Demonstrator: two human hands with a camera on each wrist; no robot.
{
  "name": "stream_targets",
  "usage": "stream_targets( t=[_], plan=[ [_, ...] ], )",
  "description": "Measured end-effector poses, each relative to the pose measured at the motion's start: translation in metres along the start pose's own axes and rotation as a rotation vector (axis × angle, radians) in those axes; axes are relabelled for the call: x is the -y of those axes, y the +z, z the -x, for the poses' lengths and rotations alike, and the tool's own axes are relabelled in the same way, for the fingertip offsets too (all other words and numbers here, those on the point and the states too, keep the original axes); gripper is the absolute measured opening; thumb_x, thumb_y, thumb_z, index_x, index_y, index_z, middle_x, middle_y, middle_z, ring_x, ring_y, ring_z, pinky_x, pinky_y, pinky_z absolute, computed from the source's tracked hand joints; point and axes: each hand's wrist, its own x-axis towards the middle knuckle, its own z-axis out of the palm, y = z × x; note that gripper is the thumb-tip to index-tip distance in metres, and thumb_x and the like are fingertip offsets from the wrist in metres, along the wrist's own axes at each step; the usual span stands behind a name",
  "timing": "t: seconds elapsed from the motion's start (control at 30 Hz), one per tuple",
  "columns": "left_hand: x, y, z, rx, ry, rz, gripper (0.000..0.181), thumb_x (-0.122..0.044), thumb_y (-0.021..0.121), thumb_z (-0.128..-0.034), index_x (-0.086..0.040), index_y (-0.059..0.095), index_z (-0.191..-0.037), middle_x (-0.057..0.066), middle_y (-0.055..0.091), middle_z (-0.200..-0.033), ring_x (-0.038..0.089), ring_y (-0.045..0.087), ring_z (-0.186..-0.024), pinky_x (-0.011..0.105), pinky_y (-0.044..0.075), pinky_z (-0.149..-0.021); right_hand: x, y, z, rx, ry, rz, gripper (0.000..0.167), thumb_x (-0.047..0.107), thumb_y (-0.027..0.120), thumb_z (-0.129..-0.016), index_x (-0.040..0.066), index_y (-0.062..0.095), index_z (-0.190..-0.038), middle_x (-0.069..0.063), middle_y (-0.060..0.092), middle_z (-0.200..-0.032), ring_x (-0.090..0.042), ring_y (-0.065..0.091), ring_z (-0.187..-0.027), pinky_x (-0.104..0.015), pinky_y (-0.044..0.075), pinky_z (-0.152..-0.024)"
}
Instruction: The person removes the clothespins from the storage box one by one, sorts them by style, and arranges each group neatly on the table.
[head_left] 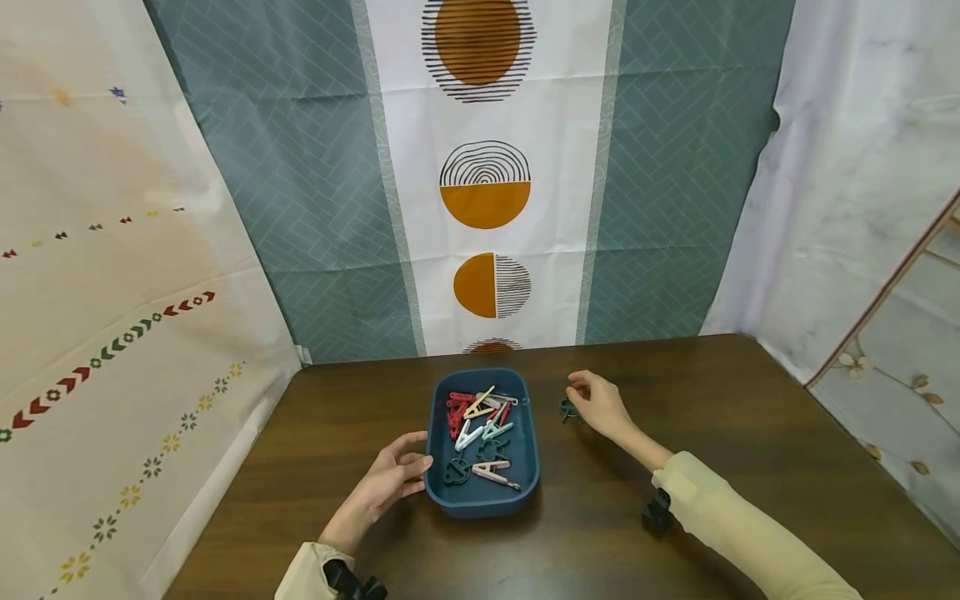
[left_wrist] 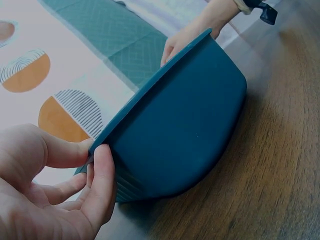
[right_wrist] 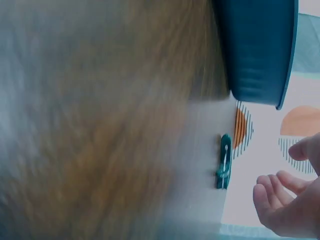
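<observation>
A blue plastic bin [head_left: 483, 509] stands on the table and holds several clips, among them red clips [head_left: 457, 415], a white clip [head_left: 468, 436], a pale pink clip [head_left: 495, 475] and dark green clips [head_left: 457, 471]. At the bin's left side my left hand [head_left: 395, 471] pinches the rim between thumb and fingers, as the left wrist view shows. To the right of the bin, a dark green clip [right_wrist: 224, 161] lies on the table. My right hand [head_left: 597, 406] hovers beside it with loosely bent fingers, holding nothing; the right wrist view shows a gap between them.
The brown wooden table [head_left: 600, 533] reaches back to a patterned curtain [head_left: 487, 125]. Light cloths hang on the left [head_left: 112, 333] and right [head_left: 862, 250]. Dark devices are strapped on both wrists.
</observation>
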Motion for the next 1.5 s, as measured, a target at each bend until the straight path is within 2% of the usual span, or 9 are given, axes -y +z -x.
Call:
stream_targets(
  t=[0.27, 0.43, 0.7, 0.83, 0.97, 1.13, 1.23, 1.5],
  plan=[
    [-0.003, 0.0, -0.001, -0.003, -0.014, -0.006, 0.06, -0.013, 0.062, -0.0942, -0.002, 0.031, -0.145, 0.011, 0.063, -0.102, 0.011, 0.058, -0.076, 0.021, 0.055, -0.066, 0.022, 0.007, 0.005, 0.028, -0.14, -0.083, 0.027, 0.01, 0.063, -0.093, 0.005, 0.062, -0.119, -0.012, 0.067, -0.111, -0.025, 0.064, -0.098, -0.045, 0.053, -0.084],
    [-0.004, 0.0, 0.0, -0.016, -0.028, -0.008, 0.058, -0.013, 0.06, -0.095, -0.003, 0.032, -0.145, 0.013, 0.062, -0.105, 0.012, 0.059, -0.077, 0.023, 0.055, -0.067, 0.043, 0.013, 0.008, 0.058, -0.218, -0.062, 0.029, 0.011, 0.066, -0.09, 0.005, 0.062, -0.119, -0.011, 0.066, -0.114, -0.025, 0.063, -0.102, -0.046, 0.052, -0.088],
    [-0.004, 0.001, 0.001, -0.014, -0.024, 0.009, 0.062, -0.016, 0.063, -0.0936, -0.002, 0.031, -0.145, 0.01, 0.062, -0.102, 0.011, 0.059, -0.077, 0.023, 0.055, -0.067, 0.062, 0.022, 0.011, 0.164, -0.275, -0.07, 0.029, 0.009, 0.066, -0.09, 0.004, 0.062, -0.118, -0.014, 0.065, -0.116, -0.031, 0.063, -0.104, -0.046, 0.051, -0.092],
    [-0.004, 0.001, 0.002, -0.01, -0.027, 0.017, 0.062, -0.016, 0.063, -0.094, -0.002, 0.03, -0.145, 0.01, 0.062, -0.102, 0.011, 0.059, -0.077, 0.023, 0.055, -0.067, 0.067, 0.024, 0.009, 0.251, -0.322, -0.043, 0.033, 0.008, 0.068, -0.088, 0.002, 0.062, -0.12, -0.014, 0.065, -0.116, -0.03, 0.063, -0.104, -0.045, 0.052, -0.092],
    [-0.003, 0.001, 0.002, -0.005, -0.027, 0.021, 0.062, -0.015, 0.063, -0.094, -0.002, 0.031, -0.145, 0.008, 0.063, -0.101, 0.011, 0.059, -0.076, 0.023, 0.055, -0.067, 0.072, 0.024, 0.004, 0.368, -0.376, -0.009, 0.037, 0.008, 0.07, -0.087, 0.006, 0.061, -0.123, -0.013, 0.065, -0.118, -0.027, 0.061, -0.105, -0.043, 0.051, -0.094],
    [-0.002, 0.0, 0.001, 0.003, -0.019, 0.027, 0.063, -0.015, 0.063, -0.0934, -0.001, 0.031, -0.145, 0.005, 0.063, -0.097, 0.01, 0.058, -0.076, 0.022, 0.054, -0.067, 0.075, 0.026, -0.005, 0.576, -0.407, -0.023, 0.043, 0.004, 0.07, -0.085, 0.006, 0.058, -0.127, -0.013, 0.063, -0.124, -0.032, 0.06, -0.112, -0.049, 0.048, -0.098],
    [-0.001, 0.0, 0.001, 0.004, -0.02, 0.024, 0.061, -0.014, 0.062, -0.0938, -0.001, 0.031, -0.145, 0.003, 0.063, -0.096, 0.01, 0.059, -0.076, 0.022, 0.054, -0.067, 0.074, 0.03, -0.011, 0.687, -0.427, 0.011, 0.048, 0.002, 0.072, -0.084, 0.007, 0.057, -0.129, -0.01, 0.062, -0.128, -0.032, 0.06, -0.114, -0.049, 0.048, -0.099],
    [0.0, 0.0, 0.001, -0.001, -0.018, 0.027, 0.061, -0.015, 0.063, -0.0937, -0.001, 0.032, -0.144, 0.002, 0.064, -0.095, 0.01, 0.059, -0.075, 0.022, 0.055, -0.066, 0.076, 0.042, -0.026, 0.816, -0.462, 0.112, 0.052, 0.0, 0.076, -0.08, 0.009, 0.059, -0.128, -0.008, 0.062, -0.126, -0.027, 0.06, -0.109, -0.044, 0.05, -0.097]
  ],
)
